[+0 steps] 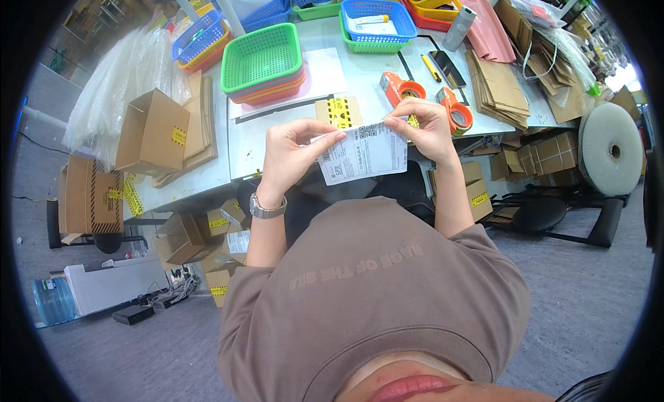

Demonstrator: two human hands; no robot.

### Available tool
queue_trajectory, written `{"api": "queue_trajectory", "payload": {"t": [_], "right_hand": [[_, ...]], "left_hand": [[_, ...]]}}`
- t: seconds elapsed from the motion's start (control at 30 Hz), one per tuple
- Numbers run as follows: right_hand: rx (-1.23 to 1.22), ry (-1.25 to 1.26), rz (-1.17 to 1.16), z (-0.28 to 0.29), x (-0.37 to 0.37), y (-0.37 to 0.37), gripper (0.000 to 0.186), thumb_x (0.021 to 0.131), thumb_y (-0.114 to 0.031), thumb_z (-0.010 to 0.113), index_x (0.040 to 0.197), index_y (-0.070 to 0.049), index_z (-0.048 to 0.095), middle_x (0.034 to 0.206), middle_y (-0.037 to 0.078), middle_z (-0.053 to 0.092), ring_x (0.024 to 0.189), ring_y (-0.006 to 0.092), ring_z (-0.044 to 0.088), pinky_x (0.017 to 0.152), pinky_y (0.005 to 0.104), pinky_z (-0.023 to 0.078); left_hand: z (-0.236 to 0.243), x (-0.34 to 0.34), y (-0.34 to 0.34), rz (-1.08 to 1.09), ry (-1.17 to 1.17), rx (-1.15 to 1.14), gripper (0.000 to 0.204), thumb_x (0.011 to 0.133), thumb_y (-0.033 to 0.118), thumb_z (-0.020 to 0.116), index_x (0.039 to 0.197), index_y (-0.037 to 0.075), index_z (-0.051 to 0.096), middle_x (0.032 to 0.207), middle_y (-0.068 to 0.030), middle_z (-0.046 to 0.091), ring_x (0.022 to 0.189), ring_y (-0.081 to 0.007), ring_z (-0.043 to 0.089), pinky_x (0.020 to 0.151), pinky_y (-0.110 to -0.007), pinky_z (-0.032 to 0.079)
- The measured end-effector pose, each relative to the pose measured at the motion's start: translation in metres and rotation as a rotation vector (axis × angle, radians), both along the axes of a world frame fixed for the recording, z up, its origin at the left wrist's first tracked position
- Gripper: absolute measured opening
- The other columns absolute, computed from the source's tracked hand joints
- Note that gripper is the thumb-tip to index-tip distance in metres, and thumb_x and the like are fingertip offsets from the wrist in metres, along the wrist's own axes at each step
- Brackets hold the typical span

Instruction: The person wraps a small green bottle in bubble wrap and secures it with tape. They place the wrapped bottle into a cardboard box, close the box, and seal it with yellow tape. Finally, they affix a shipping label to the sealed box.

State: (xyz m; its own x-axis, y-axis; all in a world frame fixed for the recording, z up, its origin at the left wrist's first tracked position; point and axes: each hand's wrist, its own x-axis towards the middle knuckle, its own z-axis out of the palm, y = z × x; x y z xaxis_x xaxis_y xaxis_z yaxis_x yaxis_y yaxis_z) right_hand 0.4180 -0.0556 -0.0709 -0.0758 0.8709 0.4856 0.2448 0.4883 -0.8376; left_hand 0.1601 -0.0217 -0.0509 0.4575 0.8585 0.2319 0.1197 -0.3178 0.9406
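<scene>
While my left hand [297,150] and right hand [423,131] pinch a white rectangular paper label [366,159] by its upper corners, a green rectangular plastic basket [263,64] sits beyond the label, leftward.

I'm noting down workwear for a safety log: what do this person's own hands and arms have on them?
Both the left hand and right hand are ungloved, with no rings visible. A silver-grey metal watch with a linked band circles the left wrist; nothing shows on the right. Plain brown short sleeves leave the forearms uncovered.
</scene>
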Motion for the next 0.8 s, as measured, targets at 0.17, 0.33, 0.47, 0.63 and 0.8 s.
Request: {"api": "queue_trajectory", "payload": {"t": [0.17,0.33,0.47,0.63,0.8], "right_hand": [[0.04,-0.072,0.001,0.004,0.0,0.001,0.008,0.08,-0.01,0.076,0.084,-0.003,0.074,0.077,0.004,0.07,0.073,0.0107,0.059,0.068,0.0262,0.043],[0.078,-0.311,0.127,0.028,-0.011,0.004,0.007,0.08,-0.006,0.075,0.085,-0.001,0.074,0.077,0.007,0.07,0.071,0.0138,0.063,0.064,0.0249,0.045],[0.055,-0.292,0.173,0.029,-0.014,0.01,0.008,0.081,-0.008,0.075,0.081,0.0,0.074,0.073,0.007,0.07,0.065,0.0127,0.063,0.057,0.0252,0.045],[-0.072,-0.253,0.172,0.03,-0.005,0.005,0.009,0.081,-0.01,0.075,0.083,-0.002,0.074,0.076,0.007,0.071,0.068,0.0118,0.064,0.06,0.0251,0.046],[-0.062,-0.24,0.182,0.027,-0.005,0.005,0.009,0.082,-0.009,0.075,0.084,-0.001,0.074,0.076,0.006,0.071,0.068,0.0106,0.063,0.061,0.0248,0.046]], "left_hand": [[-0.006,0.002,0.001,0.028,-0.03,0.057,0.015,0.08,0.009,0.077,0.09,-0.002,0.074,0.081,-0.0105,0.073,0.072,-0.0094,0.068,0.062,-0.021,0.053],[-0.008,0.014,-0.001,-0.016,-0.006,0.12,0.015,0.08,0.01,0.077,0.088,-0.002,0.074,0.081,-0.0096,0.073,0.073,-0.01,0.069,0.064,-0.023,0.053],[-0.008,0.012,0.002,-0.023,-0.07,0.021,0.014,0.082,0.008,0.075,0.091,-0.003,0.072,0.084,-0.0109,0.073,0.075,-0.0112,0.069,0.067,-0.024,0.055],[-0.01,-0.001,0.009,-0.063,-0.176,-0.166,0.015,0.084,0.005,0.073,0.094,-0.005,0.071,0.087,-0.0143,0.073,0.079,-0.0131,0.069,0.07,-0.025,0.056],[-0.004,-0.003,0.007,-0.055,-0.129,-0.167,0.013,0.085,0.004,0.072,0.094,-0.005,0.07,0.086,-0.0124,0.073,0.08,-0.0131,0.069,0.073,-0.025,0.056]]}}
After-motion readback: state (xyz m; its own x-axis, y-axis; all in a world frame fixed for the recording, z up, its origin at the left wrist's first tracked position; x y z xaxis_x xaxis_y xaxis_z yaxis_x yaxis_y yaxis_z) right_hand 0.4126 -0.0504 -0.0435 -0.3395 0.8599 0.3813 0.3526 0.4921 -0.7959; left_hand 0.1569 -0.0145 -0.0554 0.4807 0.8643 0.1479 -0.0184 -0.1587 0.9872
